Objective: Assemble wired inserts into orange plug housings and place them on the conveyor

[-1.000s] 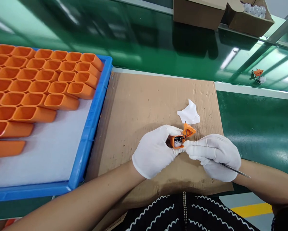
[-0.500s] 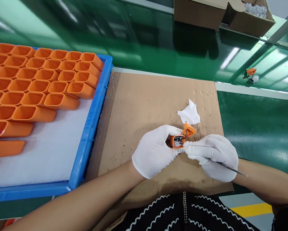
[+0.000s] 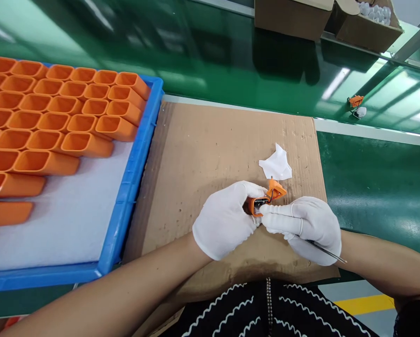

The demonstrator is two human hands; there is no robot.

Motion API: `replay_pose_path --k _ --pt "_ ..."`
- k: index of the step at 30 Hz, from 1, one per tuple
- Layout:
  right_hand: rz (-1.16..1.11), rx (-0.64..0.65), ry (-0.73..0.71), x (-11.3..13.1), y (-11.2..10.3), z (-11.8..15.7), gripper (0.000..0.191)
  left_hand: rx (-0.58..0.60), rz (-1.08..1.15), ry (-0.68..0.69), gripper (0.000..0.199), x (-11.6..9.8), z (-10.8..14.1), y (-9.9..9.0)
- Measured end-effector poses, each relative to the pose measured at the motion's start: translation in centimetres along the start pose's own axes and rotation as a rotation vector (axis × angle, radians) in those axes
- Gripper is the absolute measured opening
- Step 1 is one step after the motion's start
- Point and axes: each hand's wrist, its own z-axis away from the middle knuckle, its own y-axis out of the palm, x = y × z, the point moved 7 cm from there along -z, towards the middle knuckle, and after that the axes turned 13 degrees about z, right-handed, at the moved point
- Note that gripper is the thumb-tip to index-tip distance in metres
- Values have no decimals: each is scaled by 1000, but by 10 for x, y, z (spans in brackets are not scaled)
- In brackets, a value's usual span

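Note:
My left hand, in a white glove, is closed around a small orange housing on the cardboard. Inside its open end a dark circuit board shows in part. An orange end cap hangs off the housing by a dark wire, tilted beside the opening. My right hand, gloved as well, grips thin metal tweezers whose rear end sticks out past the wrist. Its fingertips are at the mouth of the housing and hide the tweezers' tips.
A blue tray on the left holds rows of orange housings. A white scrap lies beyond my hands on the cardboard sheet. An orange-and-white part sits on the green surface at right. Cardboard boxes stand at the back.
My right hand has moved slightly left, its fingertips now covering more of the housing's opening. The orange-and-white part on the green surface has shifted left. My left hand stays nearly still.

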Motion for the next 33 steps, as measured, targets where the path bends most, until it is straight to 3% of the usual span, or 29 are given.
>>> replay_pose_path --k 5,11,14,22,25,28,33 --pt "59 -46 -29 5 -4 2 32 -4 35 -36 20 2 0 0" --pt "-10 -27 30 1 -3 3 38 -5 50 -60 20 2 -1 -2" --pt "-83 -98 66 0 -8 3 28 0 41 -94 21 3 -1 -1" --pt "-57 -113 83 1 -10 1 18 -6 47 -109 20 3 -2 -1" --pt "-23 -96 95 1 -8 1 21 -3 41 -104 21 3 -2 0" --pt "-11 -158 88 2 -12 4 23 -9 43 -114 22 4 -2 0" --pt "-9 -98 77 1 -8 5 33 -10 31 -113 22 3 -3 -1"
